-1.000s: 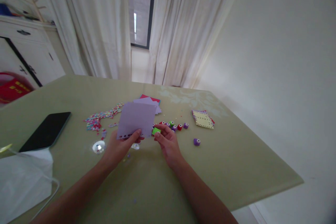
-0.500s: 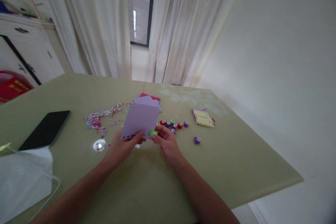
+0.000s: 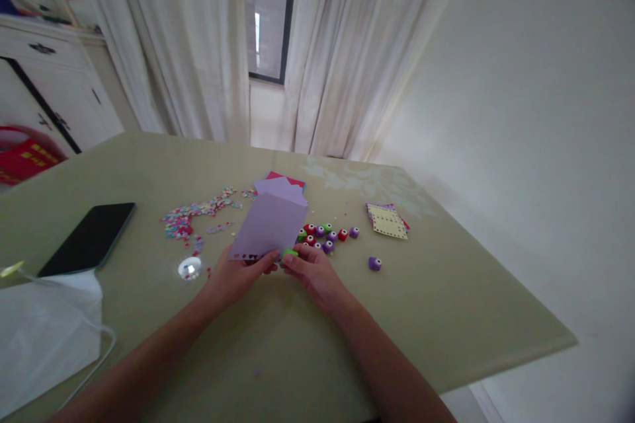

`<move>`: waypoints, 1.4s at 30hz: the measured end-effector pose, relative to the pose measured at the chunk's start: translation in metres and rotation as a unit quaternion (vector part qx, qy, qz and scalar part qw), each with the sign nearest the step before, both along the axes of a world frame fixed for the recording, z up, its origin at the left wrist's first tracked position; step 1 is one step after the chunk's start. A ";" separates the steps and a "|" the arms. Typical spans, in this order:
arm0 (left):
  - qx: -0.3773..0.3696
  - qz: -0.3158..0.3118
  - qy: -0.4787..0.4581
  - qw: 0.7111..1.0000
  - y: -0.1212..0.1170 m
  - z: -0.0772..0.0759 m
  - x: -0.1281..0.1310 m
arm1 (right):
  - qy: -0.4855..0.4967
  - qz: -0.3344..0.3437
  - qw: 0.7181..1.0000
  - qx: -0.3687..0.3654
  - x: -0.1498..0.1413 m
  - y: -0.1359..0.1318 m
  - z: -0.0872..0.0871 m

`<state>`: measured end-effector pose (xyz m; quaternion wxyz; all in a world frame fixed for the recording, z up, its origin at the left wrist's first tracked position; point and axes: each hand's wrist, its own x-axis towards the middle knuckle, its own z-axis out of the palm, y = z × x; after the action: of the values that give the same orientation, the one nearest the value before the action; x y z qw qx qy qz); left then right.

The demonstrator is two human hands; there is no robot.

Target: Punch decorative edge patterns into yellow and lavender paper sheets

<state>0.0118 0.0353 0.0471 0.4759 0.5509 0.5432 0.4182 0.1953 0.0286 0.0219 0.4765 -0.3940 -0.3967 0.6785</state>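
Observation:
My left hand (image 3: 245, 272) pinches the lower edge of a lilac sheet of paper (image 3: 272, 223), tilted up off the table. Small dark cut-out holes run along that edge near my thumb. My right hand (image 3: 316, 271) is closed on a small green craft punch (image 3: 288, 253), set at the paper's lower right edge; my fingers cover most of it. Just beyond my right hand sit several red, purple and green craft punches (image 3: 331, 236). One purple punch (image 3: 375, 264) stands apart to the right.
Colourful paper bits (image 3: 191, 215) are scattered left of centre, near a shiny round dish (image 3: 190, 268). A black phone (image 3: 89, 238) and a white face mask (image 3: 49, 337) lie at left. Punched cards (image 3: 387, 221) are stacked at right; lilac and red paper (image 3: 280, 186) lies behind.
The green punch has shifted slightly and turned in my right fingers, now closer against the paper's edge. The lilac sheet tilts a little more to the right. The view has shifted slightly.

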 end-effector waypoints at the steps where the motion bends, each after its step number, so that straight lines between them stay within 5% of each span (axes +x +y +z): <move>1: 0.000 -0.001 0.002 1.000 0.000 0.001 0.000 | -0.011 -0.004 1.000 -0.006 0.001 0.000 -0.001; 14: 0.015 -0.029 0.031 0.999 0.004 -0.014 -0.003 | -0.080 0.011 0.996 0.025 0.002 0.001 -0.008; 28: -0.013 0.038 0.026 0.999 -0.001 -0.015 0.003 | -0.176 0.008 0.981 0.080 0.004 0.003 -0.009; 35: -0.007 0.021 0.014 1.000 -0.006 -0.011 0.006 | -0.138 0.017 0.983 0.117 -0.001 -0.003 0.000; 42: 0.004 0.064 0.016 0.998 -0.009 -0.001 0.004 | -0.086 -0.029 0.993 0.075 0.001 0.000 -0.002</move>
<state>0.0155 0.0267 0.0456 0.4376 0.5235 0.5829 0.4413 0.1962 0.0288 0.0195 0.4882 -0.4256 -0.4743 0.5963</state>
